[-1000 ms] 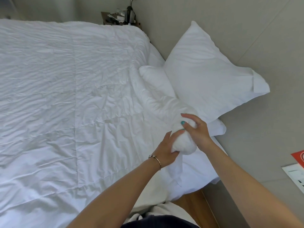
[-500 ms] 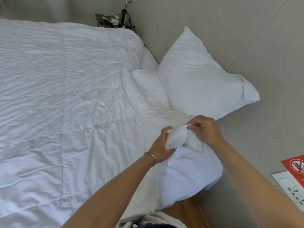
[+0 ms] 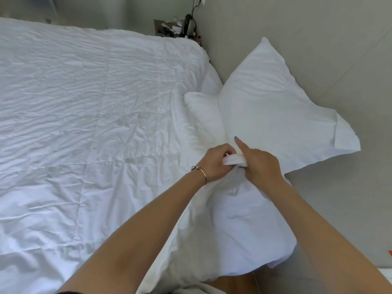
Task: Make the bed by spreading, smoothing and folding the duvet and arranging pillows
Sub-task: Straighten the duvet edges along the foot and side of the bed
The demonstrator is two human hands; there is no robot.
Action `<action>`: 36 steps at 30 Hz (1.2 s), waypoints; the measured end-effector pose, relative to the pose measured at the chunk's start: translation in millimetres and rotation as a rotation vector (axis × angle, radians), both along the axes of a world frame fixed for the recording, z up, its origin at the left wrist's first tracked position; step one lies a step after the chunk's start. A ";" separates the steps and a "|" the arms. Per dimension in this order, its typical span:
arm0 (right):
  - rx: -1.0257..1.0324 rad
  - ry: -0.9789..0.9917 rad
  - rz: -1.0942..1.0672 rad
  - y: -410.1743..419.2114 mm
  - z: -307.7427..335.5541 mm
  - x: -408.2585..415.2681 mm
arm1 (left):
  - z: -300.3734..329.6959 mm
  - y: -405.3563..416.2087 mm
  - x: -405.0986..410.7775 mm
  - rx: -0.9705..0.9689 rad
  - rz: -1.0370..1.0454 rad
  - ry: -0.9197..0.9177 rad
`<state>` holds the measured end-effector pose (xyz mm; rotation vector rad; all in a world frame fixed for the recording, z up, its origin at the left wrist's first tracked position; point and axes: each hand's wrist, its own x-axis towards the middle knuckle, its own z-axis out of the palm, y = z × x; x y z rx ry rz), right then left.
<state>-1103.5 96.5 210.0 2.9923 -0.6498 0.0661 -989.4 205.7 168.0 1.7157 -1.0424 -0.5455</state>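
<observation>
White quilted cotton duvet (image 3: 89, 124): spread on bed, still wrinkled. Its rolled top edge (image 3: 234, 160) is pinched in my left hand (image 3: 214, 164) & right hand (image 3: 262, 166), both grips curled round it. White pillow (image 3: 273, 115) leans on wall; arranging and smoothing prob. left.

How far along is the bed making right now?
Done: duvet lies spread across the bed, though wrinkled. In hand: left hand and right hand grip a bunched duvet corner. Left: smoothing, folding, and setting the pillow that leans on the wall.
</observation>
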 end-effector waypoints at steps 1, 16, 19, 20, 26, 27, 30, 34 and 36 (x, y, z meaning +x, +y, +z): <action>0.017 0.006 -0.005 -4.9 2.5 6.6 | -4.9 4.6 -2.4 -0.005 0.046 0.043; -0.150 -0.474 -0.111 0.2 10.1 40.2 | -56.3 165.2 86.4 0.400 0.322 -0.250; -0.148 -0.395 -0.101 22.7 5.2 48.3 | -34.3 167.0 117.0 0.344 0.255 -0.355; -0.051 -0.349 -0.135 29.1 6.8 50.4 | -27.0 168.0 127.8 0.329 0.232 -0.393; 0.316 -0.072 -0.101 50.1 20.7 57.6 | 7.8 178.9 196.6 0.304 0.148 -0.531; 0.363 -0.037 -0.115 51.1 22.0 61.2 | 11.5 179.8 206.8 0.296 0.142 -0.532; 0.208 0.060 -0.112 51.9 21.7 74.4 | 14.9 175.7 227.7 0.277 0.137 -0.543; -0.118 -0.008 -0.216 47.9 23.2 84.0 | 11.6 160.4 239.7 0.305 0.128 -0.543; -0.181 -0.068 -0.246 37.9 24.9 85.3 | 10.3 153.1 244.1 0.307 0.114 -0.553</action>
